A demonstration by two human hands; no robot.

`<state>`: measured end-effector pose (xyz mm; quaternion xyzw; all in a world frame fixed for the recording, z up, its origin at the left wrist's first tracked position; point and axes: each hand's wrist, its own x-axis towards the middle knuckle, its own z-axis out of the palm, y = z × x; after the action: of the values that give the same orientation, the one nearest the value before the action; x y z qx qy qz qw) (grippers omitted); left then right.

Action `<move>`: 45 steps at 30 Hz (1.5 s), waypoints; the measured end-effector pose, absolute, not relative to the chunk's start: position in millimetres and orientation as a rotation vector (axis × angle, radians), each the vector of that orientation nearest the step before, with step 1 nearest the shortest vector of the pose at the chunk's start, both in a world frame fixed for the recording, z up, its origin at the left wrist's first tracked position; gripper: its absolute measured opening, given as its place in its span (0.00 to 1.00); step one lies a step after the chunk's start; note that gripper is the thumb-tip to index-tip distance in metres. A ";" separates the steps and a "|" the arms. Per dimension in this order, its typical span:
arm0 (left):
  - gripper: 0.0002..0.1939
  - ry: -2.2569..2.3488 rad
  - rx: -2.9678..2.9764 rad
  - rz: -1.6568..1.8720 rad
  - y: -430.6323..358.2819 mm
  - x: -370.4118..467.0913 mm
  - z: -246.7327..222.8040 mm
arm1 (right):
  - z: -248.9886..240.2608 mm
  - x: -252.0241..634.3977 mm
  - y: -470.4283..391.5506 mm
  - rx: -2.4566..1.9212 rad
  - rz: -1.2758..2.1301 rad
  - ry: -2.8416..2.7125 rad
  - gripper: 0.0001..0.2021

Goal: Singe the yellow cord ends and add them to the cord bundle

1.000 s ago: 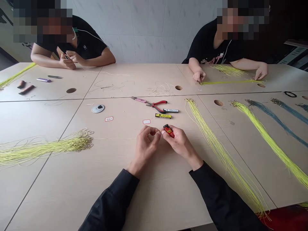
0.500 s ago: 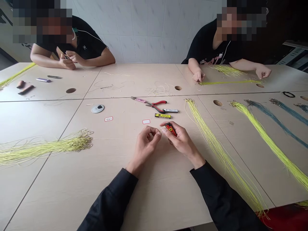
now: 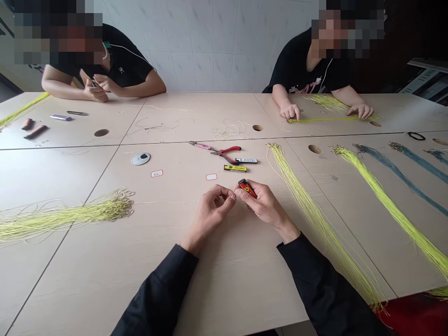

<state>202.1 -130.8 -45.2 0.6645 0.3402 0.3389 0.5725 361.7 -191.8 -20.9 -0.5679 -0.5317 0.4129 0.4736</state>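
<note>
The left hand (image 3: 214, 205) pinches a thin pale-yellow cord (image 3: 164, 202) trailing left across the flat beige tabletop (image 3: 231, 284). Close beside that hand, the right hand (image 3: 264, 203) grips a red, black-topped plastic lighter (image 3: 247, 188). Beyond lie red-handled metal pliers (image 3: 229, 150); a long neon-yellow cord bundle (image 3: 306, 205) lies to the right.

Dark seams cross the pale wood-toned desk (image 3: 224, 284) before me. On its left lies a bundle of thin lime-yellow cords with looped ends (image 3: 87, 213), a fine pale strand (image 3: 168, 202) stretching to its right. Mid-desk I see red-and-black-handled pliers (image 3: 231, 149) near a slim white oblong (image 3: 248, 160) and a yellow-and-black oblong (image 3: 235, 168). Further right, long lime-yellow skeins (image 3: 380, 191) and dusky blue bundles (image 3: 388, 164) slant outward.
</note>
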 end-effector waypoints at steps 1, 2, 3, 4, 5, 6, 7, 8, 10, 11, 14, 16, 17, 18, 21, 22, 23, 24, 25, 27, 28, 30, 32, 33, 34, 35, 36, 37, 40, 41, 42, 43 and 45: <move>0.11 0.792 1.563 0.793 -130.6 202.2 -46.1 | -20.6 361.7 -192.1 -1.387 1.012 -1.307 0.16; 0.11 0.791 1.566 0.795 -130.3 202.3 -46.7 | -20.4 361.7 -192.4 -1.385 1.014 -1.313 0.16; 0.11 0.794 1.565 0.802 -130.1 202.5 -47.1 | -20.4 361.6 -192.7 -1.386 1.010 -1.316 0.16; 0.11 0.800 1.562 0.811 -129.8 202.7 -47.2 | -20.6 361.4 -192.9 -1.393 1.002 -1.313 0.17; 0.10 0.810 1.558 0.823 -129.6 202.9 -47.0 | -20.9 361.2 -193.1 -1.401 0.992 -1.300 0.17; 0.10 0.822 1.553 0.839 -129.3 203.1 -46.7 | -21.3 360.8 -193.3 -1.409 0.981 -1.276 0.18; 0.10 0.834 1.547 0.857 -129.1 203.2 -46.4 | -21.9 360.4 -193.4 -1.416 0.973 -1.247 0.19; 0.10 0.847 1.542 0.877 -128.8 203.3 -46.2 | -22.6 359.8 -193.5 -1.425 0.965 -1.222 0.20; 0.09 0.869 1.544 0.913 -128.5 203.4 -45.9 | -24.2 358.2 -193.3 -1.456 0.932 -1.210 0.24; 0.09 0.881 1.554 0.927 -128.4 203.4 -45.9 | -25.1 357.2 -193.1 -1.485 0.901 -1.225 0.26; 0.08 0.909 1.611 0.950 -128.6 203.1 -45.0 | -27.4 353.9 -192.2 -1.601 0.806 -1.288 0.28; 0.07 0.919 1.642 0.955 -129.1 203.0 -43.5 | -28.4 352.1 -191.6 -1.650 0.785 -1.307 0.27; 0.07 0.920 1.654 0.956 -129.4 203.0 -42.6 | -28.7 351.4 -191.2 -1.661 0.782 -1.309 0.27; 0.07 0.919 1.664 0.958 -129.7 203.0 -41.7 | -28.9 351.0 -191.0 -1.665 0.778 -1.309 0.26; 0.07 0.914 1.699 0.957 -130.5 203.2 -39.7 | -29.0 350.7 -190.3 -1.668 0.770 -1.312 0.26; 0.07 0.912 1.711 0.957 -130.7 203.3 -39.6 | -29.0 350.8 -190.2 -1.673 0.770 -1.313 0.25; 0.07 0.908 1.723 0.959 -130.7 203.3 -39.7 | -29.0 351.1 -190.1 -1.677 0.772 -1.314 0.25; 0.07 0.903 1.734 0.962 -130.7 203.2 -40.1 | -29.0 351.5 -190.1 -1.680 0.777 -1.317 0.24; 0.07 0.895 1.743 0.965 -130.7 203.1 -40.6 | -29.1 351.9 -190.2 -1.678 0.785 -1.321 0.23; 0.07 0.880 1.756 0.965 -130.4 202.7 -41.8 | -29.4 352.6 -190.4 -1.663 0.802 -1.337 0.22; 0.07 0.875 1.761 0.962 -130.4 202.5 -42.2 | -29.8 352.9 -190.6 -1.653 0.807 -1.342 0.21; 0.06 0.876 1.766 0.955 -130.3 202.2 -42.4 | -31.0 353.0 -191.1 -1.635 0.809 -1.317 0.21; 0.05 0.888 1.755 0.957 -130.5 202.4 -41.8 | -32.4 352.2 -191.6 -1.604 0.819 -1.250 0.23; 0.05 0.895 1.740 0.957 -130.5 202.7 -41.5 | -33.0 351.6 -191.8 -1.586 0.831 -1.213 0.25; 0.04 0.902 1.721 0.955 -130.6 203.0 -41.2 | -33.4 350.8 -192.0 -1.567 0.846 -1.186 0.26; 0.04 0.909 1.701 0.953 -130.6 203.4 -40.9 | -33.6 350.0 -192.1 -1.549 0.860 -1.169 0.26; 0.04 0.914 1.684 0.949 -130.5 203.8 -40.8 | -33.5 349.1 -192.1 -1.535 0.871 -1.157 0.26; 0.04 0.916 1.669 0.944 -130.4 204.1 -40.8 | -33.3 348.3 -192.1 -1.527 0.875 -1.151 0.25; 0.04 0.898 1.647 0.946 -129.8 204.2 -40.8 | -31.9 346.8 -191.9 -1.506 0.873 -1.139 0.20; 0.04 0.887 1.638 0.949 -129.6 204.1 -40.7 | -31.3 346.6 -191.7 -1.494 0.884 -1.139 0.19; 0.04 0.879 1.626 0.952 -129.2 203.7 -40.5 | -30.6 346.3 -191.6 -1.474 0.908 -1.142 0.18; 0.04 0.875 1.610 0.957 -128.8 203.3 -40.3 | -29.8 345.9 -191.4 -1.442 0.949 -1.144 0.18; 0.04 0.862 1.559 0.963 -127.6 202.3 -39.6 | -27.9 344.4 -191.2 -1.356 1.079 -1.137 0.17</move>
<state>202.3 -127.6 -39.6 0.6530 0.3609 0.4032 0.5298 344.4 -191.2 -27.9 -0.5629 -0.4720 0.4481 0.5095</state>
